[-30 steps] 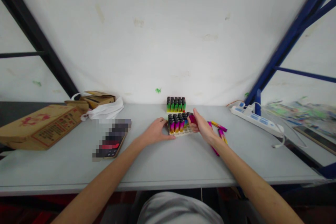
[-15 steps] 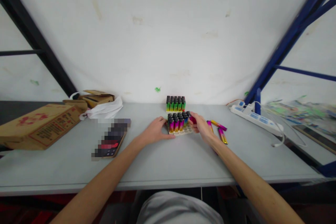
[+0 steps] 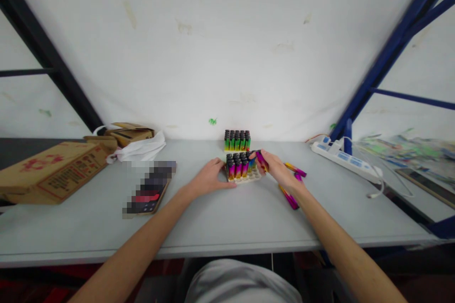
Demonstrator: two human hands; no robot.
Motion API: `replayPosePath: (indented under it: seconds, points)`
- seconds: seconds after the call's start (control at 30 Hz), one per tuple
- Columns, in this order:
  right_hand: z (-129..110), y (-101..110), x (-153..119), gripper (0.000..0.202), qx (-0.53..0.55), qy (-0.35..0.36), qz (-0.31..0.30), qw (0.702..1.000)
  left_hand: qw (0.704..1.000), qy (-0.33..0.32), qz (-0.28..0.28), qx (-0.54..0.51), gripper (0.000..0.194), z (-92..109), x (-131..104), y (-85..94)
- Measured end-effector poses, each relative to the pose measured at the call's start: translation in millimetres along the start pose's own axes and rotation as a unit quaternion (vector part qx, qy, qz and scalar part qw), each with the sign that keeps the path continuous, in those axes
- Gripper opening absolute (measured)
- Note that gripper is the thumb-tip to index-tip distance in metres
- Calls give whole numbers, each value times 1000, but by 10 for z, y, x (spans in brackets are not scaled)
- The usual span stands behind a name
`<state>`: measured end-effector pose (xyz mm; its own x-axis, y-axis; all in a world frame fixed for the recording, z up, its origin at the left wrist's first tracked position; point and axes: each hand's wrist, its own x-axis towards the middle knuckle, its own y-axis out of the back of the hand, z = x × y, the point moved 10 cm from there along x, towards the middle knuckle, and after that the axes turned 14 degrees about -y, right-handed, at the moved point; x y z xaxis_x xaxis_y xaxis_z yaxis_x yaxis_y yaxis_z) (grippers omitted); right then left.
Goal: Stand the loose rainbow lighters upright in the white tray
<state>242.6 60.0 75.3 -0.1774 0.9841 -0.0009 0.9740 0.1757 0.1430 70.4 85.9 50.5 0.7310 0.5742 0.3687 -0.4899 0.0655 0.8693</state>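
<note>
Several purple-and-yellow lighters [image 3: 237, 168] with black tops stand upright in the left and back part of a pale tray with round holes [image 3: 250, 177]. My left hand [image 3: 208, 177] grips the tray's left side, its thumb along the front edge. Over the tray's right part, my right hand [image 3: 273, 164] pinches a purple lighter [image 3: 261, 157], tilted with its black top up and to the left. Some holes at the tray's front right show bare. To the right lie loose lighters [image 3: 288, 197], partly covered by my right hand and forearm.
Behind the tray stands a block of green lighters [image 3: 237, 141]. On the left are a phone [image 3: 156, 187], a white plastic bag [image 3: 144, 147] and cardboard boxes [image 3: 57, 168]. A white power strip [image 3: 344, 161] with cables lies to the right, near a blue frame post [image 3: 377, 66].
My right hand has shifted slightly right, and the lighter in it now shows its black top and tilted body. Its forearm uncovers a loose lighter. My left hand keeps its place.
</note>
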Motion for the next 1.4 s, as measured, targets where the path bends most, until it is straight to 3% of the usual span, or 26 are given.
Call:
replayPosePath:
  seconds: [0.13,0.23,0.33,0.5,0.63,0.8,0.87,0.97,1.03,1.13,1.3,1.4]
  points:
    - [-152,7,-93,42,-110,59,-14,992,1000,1,4,-3,64,-4,-2,3]
    - [-238,98,-127,36,-223,109,68,966,1000,5,0,-5,65,-5,-3,-2]
    - [-210,122,-108,36,-303,109,115,940,1000,6,0,-3,64,-2,-4,-3]
    - [-97,153,-57,38,-313,74,118,940,1000,4,5,2,63,-7,-6,2]
    - [-61,53,-34,38,-328,81,73,938,1000,-3,-3,10,63,7,0,-11]
    - [-114,38,-32,40,-380,79,64,919,1000,1,-5,6,62,4,1,-11]
    - [-156,178,-49,43,-402,69,74,910,1000,3,-3,2,62,-3,-2,-9]
    - [-192,663,-90,37,-436,39,152,886,1000,4,2,-6,63,-11,-5,-5]
    - [-80,1013,-94,26,-493,-11,190,849,1000,3,2,-6,64,-12,-3,-3]
    - [201,1339,-68,25,-565,-65,181,802,1000,2,-3,-6,62,-11,5,-6]
    - [515,1429,-41,16,-580,-92,138,798,1000,2,0,-6,50,-34,11,35]
    - [401,1436,-61,16,-556,-72,175,809,1000,5,-4,-7,50,-64,9,48]
